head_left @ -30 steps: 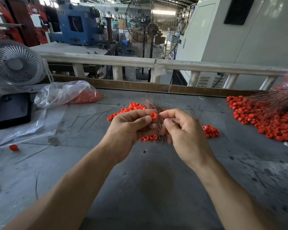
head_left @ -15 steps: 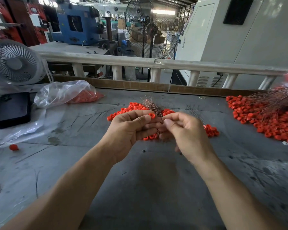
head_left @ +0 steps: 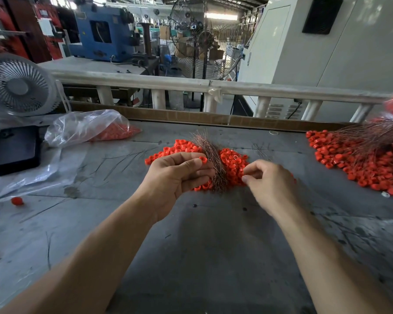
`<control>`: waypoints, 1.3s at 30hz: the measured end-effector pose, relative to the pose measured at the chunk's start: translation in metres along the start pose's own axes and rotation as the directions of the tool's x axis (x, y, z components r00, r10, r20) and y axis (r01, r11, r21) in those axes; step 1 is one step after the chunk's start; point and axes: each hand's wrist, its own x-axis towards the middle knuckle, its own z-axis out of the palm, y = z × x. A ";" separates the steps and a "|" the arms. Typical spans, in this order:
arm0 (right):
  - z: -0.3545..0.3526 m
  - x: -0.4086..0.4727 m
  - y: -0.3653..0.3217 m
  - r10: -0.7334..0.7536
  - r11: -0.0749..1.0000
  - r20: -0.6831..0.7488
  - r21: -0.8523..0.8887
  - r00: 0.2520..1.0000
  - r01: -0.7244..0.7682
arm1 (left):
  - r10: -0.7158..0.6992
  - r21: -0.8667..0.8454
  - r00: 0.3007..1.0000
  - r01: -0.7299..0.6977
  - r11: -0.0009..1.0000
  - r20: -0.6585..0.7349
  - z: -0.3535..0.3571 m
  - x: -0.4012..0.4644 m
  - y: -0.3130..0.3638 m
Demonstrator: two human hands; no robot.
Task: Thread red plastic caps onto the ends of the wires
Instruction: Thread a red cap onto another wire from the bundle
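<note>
A: Listing item one: small red plastic ring-shaped cap [head_left: 203, 159], pinched between the thumb and forefinger of the left hand [head_left: 175, 177], held just above the desk [head_left: 213, 257]. By its look it is light, hard and smooth, likely to slip; best taken at the rim, hole kept clear.

B: Item two?

A: Bundle of thin copper-brown wires [head_left: 210, 162], lying across the loose heap of red plastic caps [head_left: 233, 166] at desk centre, touching the left hand's fingers [head_left: 202, 172]. Judged springy and fine, easily bent; each strand wants a pinch close to its tip so it does not buckle at the hole.

B: Right hand?

A: Right hand [head_left: 270, 184] hovers over the heap, thumb and forefinger curled together in a pinch. Whether a single wire sits between them I cannot tell; too fine to see.

B: Containers?

A: One clear crumpled plastic bag [head_left: 86, 128], far left, lying on its side, holding more red caps at its right end. No bin or tray visible. A second large spread of red caps with wires in them [head_left: 361, 162] lies open at the right edge, well apart from the hands.

B: Strays?

A: One lone red cap [head_left: 17, 201] at left, near the plastic sheeting.
</note>
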 end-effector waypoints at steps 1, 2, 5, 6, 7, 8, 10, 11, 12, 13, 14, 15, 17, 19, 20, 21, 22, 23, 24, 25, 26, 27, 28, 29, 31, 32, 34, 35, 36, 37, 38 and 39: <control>0.002 0.001 -0.001 -0.023 1.000 0.008 0.002 1.000 0.023 | -0.001 0.004 1.000 0.001 1.000 0.003 0.000 0.000 0.000; 0.004 0.001 -0.001 -0.046 0.999 0.018 -0.010 0.999 0.046 | -0.001 0.008 1.000 0.000 1.000 0.005 0.000 0.000 0.000; 0.009 0.003 -0.001 -0.097 0.992 0.031 -0.075 0.995 0.099 | 0.001 0.024 1.000 -0.001 1.000 0.009 -0.001 0.000 -0.001; 0.011 0.004 -0.001 -0.101 0.990 0.020 -0.093 0.995 0.103 | 0.000 0.026 1.000 -0.001 1.000 0.009 -0.001 0.000 -0.001; 0.012 0.004 -0.001 -0.099 0.990 0.008 -0.102 0.995 0.099 | 0.000 0.026 1.000 0.000 1.000 0.010 -0.001 0.000 -0.001; 0.013 0.005 0.000 -0.095 0.990 -0.002 -0.105 0.995 0.095 | 0.000 0.026 1.000 0.000 1.000 0.013 -0.001 0.000 -0.001; 0.013 0.006 0.000 -0.093 0.990 -0.011 -0.103 0.996 0.092 | 0.002 0.032 1.000 -0.002 0.999 0.016 -0.002 0.001 -0.001; 0.013 0.006 0.000 -0.097 0.991 -0.014 -0.093 0.995 0.095 | 0.002 0.036 1.000 -0.003 0.999 0.015 -0.003 0.001 -0.001; 0.013 0.006 0.000 -0.101 0.993 -0.020 -0.070 0.995 0.100 | 0.002 0.038 1.000 -0.003 0.999 0.015 -0.003 0.001 -0.001; 0.012 0.006 0.000 -0.101 0.994 -0.029 -0.036 0.994 0.100 | 0.001 0.038 1.000 -0.002 0.999 0.015 -0.002 0.001 -0.002; 0.011 0.005 0.000 -0.097 0.995 -0.042 0.001 0.994 0.097 | 0.001 0.038 1.000 -0.001 0.999 0.014 -0.002 0.001 -0.002; 0.010 0.005 0.000 -0.088 0.995 -0.056 0.037 0.995 0.090 | 0.000 0.039 1.000 0.000 0.999 0.015 -0.002 0.001 -0.002; 0.007 0.004 -0.002 -0.069 0.988 -0.093 0.131 0.993 0.081 | 0.000 0.040 1.000 -0.001 0.999 0.019 -0.002 0.001 -0.001; 0.003 0.001 -0.007 -0.045 0.953 -0.094 0.294 0.995 0.071 | 0.004 0.041 1.000 -0.005 0.999 0.025 -0.001 0.000 -0.001; 0.001 -0.001 -0.012 -0.041 0.916 -0.067 0.395 0.997 0.064 | 0.007 0.043 1.000 -0.008 0.999 0.029 -0.001 0.000 -0.001; -0.001 -0.005 -0.017 -0.052 0.871 -0.034 0.488 0.998 0.062 | 0.010 0.044 0.999 -0.011 0.999 0.031 0.000 0.000 -0.001; -0.003 -0.009 -0.022 -0.080 0.823 -0.006 0.564 0.997 0.069 | 0.012 0.042 0.999 -0.013 0.999 0.034 0.001 0.000 -0.002; -0.005 -0.012 -0.027 -0.115 0.778 0.016 0.623 0.993 0.080 | 0.014 0.040 0.999 -0.015 0.999 0.037 0.002 -0.001 -0.002; -0.006 -0.015 -0.031 -0.151 0.740 0.034 0.666 0.988 0.090 | 0.017 0.037 0.999 -0.019 0.999 0.043 0.002 -0.001 -0.002; -0.007 -0.017 -0.034 -0.181 0.710 0.051 0.698 0.982 0.095 | 0.023 0.034 0.998 -0.024 0.999 0.051 0.002 -0.001 -0.002; -0.007 -0.019 -0.036 -0.206 0.689 0.065 0.718 0.976 0.098 | 0.028 0.031 0.998 -0.030 0.999 0.058 0.002 -0.001 -0.001; -0.007 -0.021 -0.038 -0.225 0.678 0.079 0.728 0.971 0.098 | 0.032 0.026 0.998 -0.033 0.999 0.063 0.002 -0.001 -0.001; -0.006 -0.022 -0.038 -0.239 0.679 0.090 0.727 0.967 0.100 | 0.033 0.020 0.997 -0.034 0.999 0.067 0.002 -0.001 -0.001; -0.005 -0.023 -0.039 -0.248 0.685 0.097 0.721 0.964 0.104 | 0.033 0.013 0.997 -0.034 0.999 0.068 0.002 -0.001 -0.001; -0.004 -0.023 -0.040 -0.261 0.699 0.098 0.706 0.960 0.118 | 0.036 0.005 0.997 -0.036 0.999 0.068 0.002 -0.001 -0.001; -0.003 -0.024 -0.040 -0.265 0.699 0.095 0.705 0.959 0.124 | 0.037 0.002 0.997 -0.038 0.999 0.068 0.002 -0.001 -0.001; -0.004 -0.025 -0.040 -0.264 0.690 0.089 0.714 0.960 0.124 | 0.042 0.005 0.997 -0.043 0.999 0.068 0.002 -0.001 -0.001; -0.005 -0.025 -0.040 -0.260 0.687 0.084 0.716 0.962 0.123 | 0.044 0.013 0.997 -0.045 0.999 0.070 0.002 -0.001 -0.001; -0.006 -0.026 -0.040 -0.255 0.694 0.071 0.708 0.964 0.132 | 0.047 0.019 0.996 -0.049 0.999 0.073 0.002 0.000 -0.002; -0.007 -0.027 -0.040 -0.251 0.707 0.059 0.693 0.966 0.142 | 0.050 0.023 0.996 -0.052 0.998 0.077 0.002 0.000 -0.002; -0.008 -0.026 -0.040 -0.250 0.721 0.052 0.677 0.967 0.150 | 0.053 0.026 0.995 -0.055 0.998 0.081 0.002 0.000 -0.003; -0.008 -0.026 -0.040 -0.246 0.728 0.054 0.669 0.968 0.148 | 0.056 0.029 0.995 -0.059 0.998 0.084 0.002 -0.001 -0.003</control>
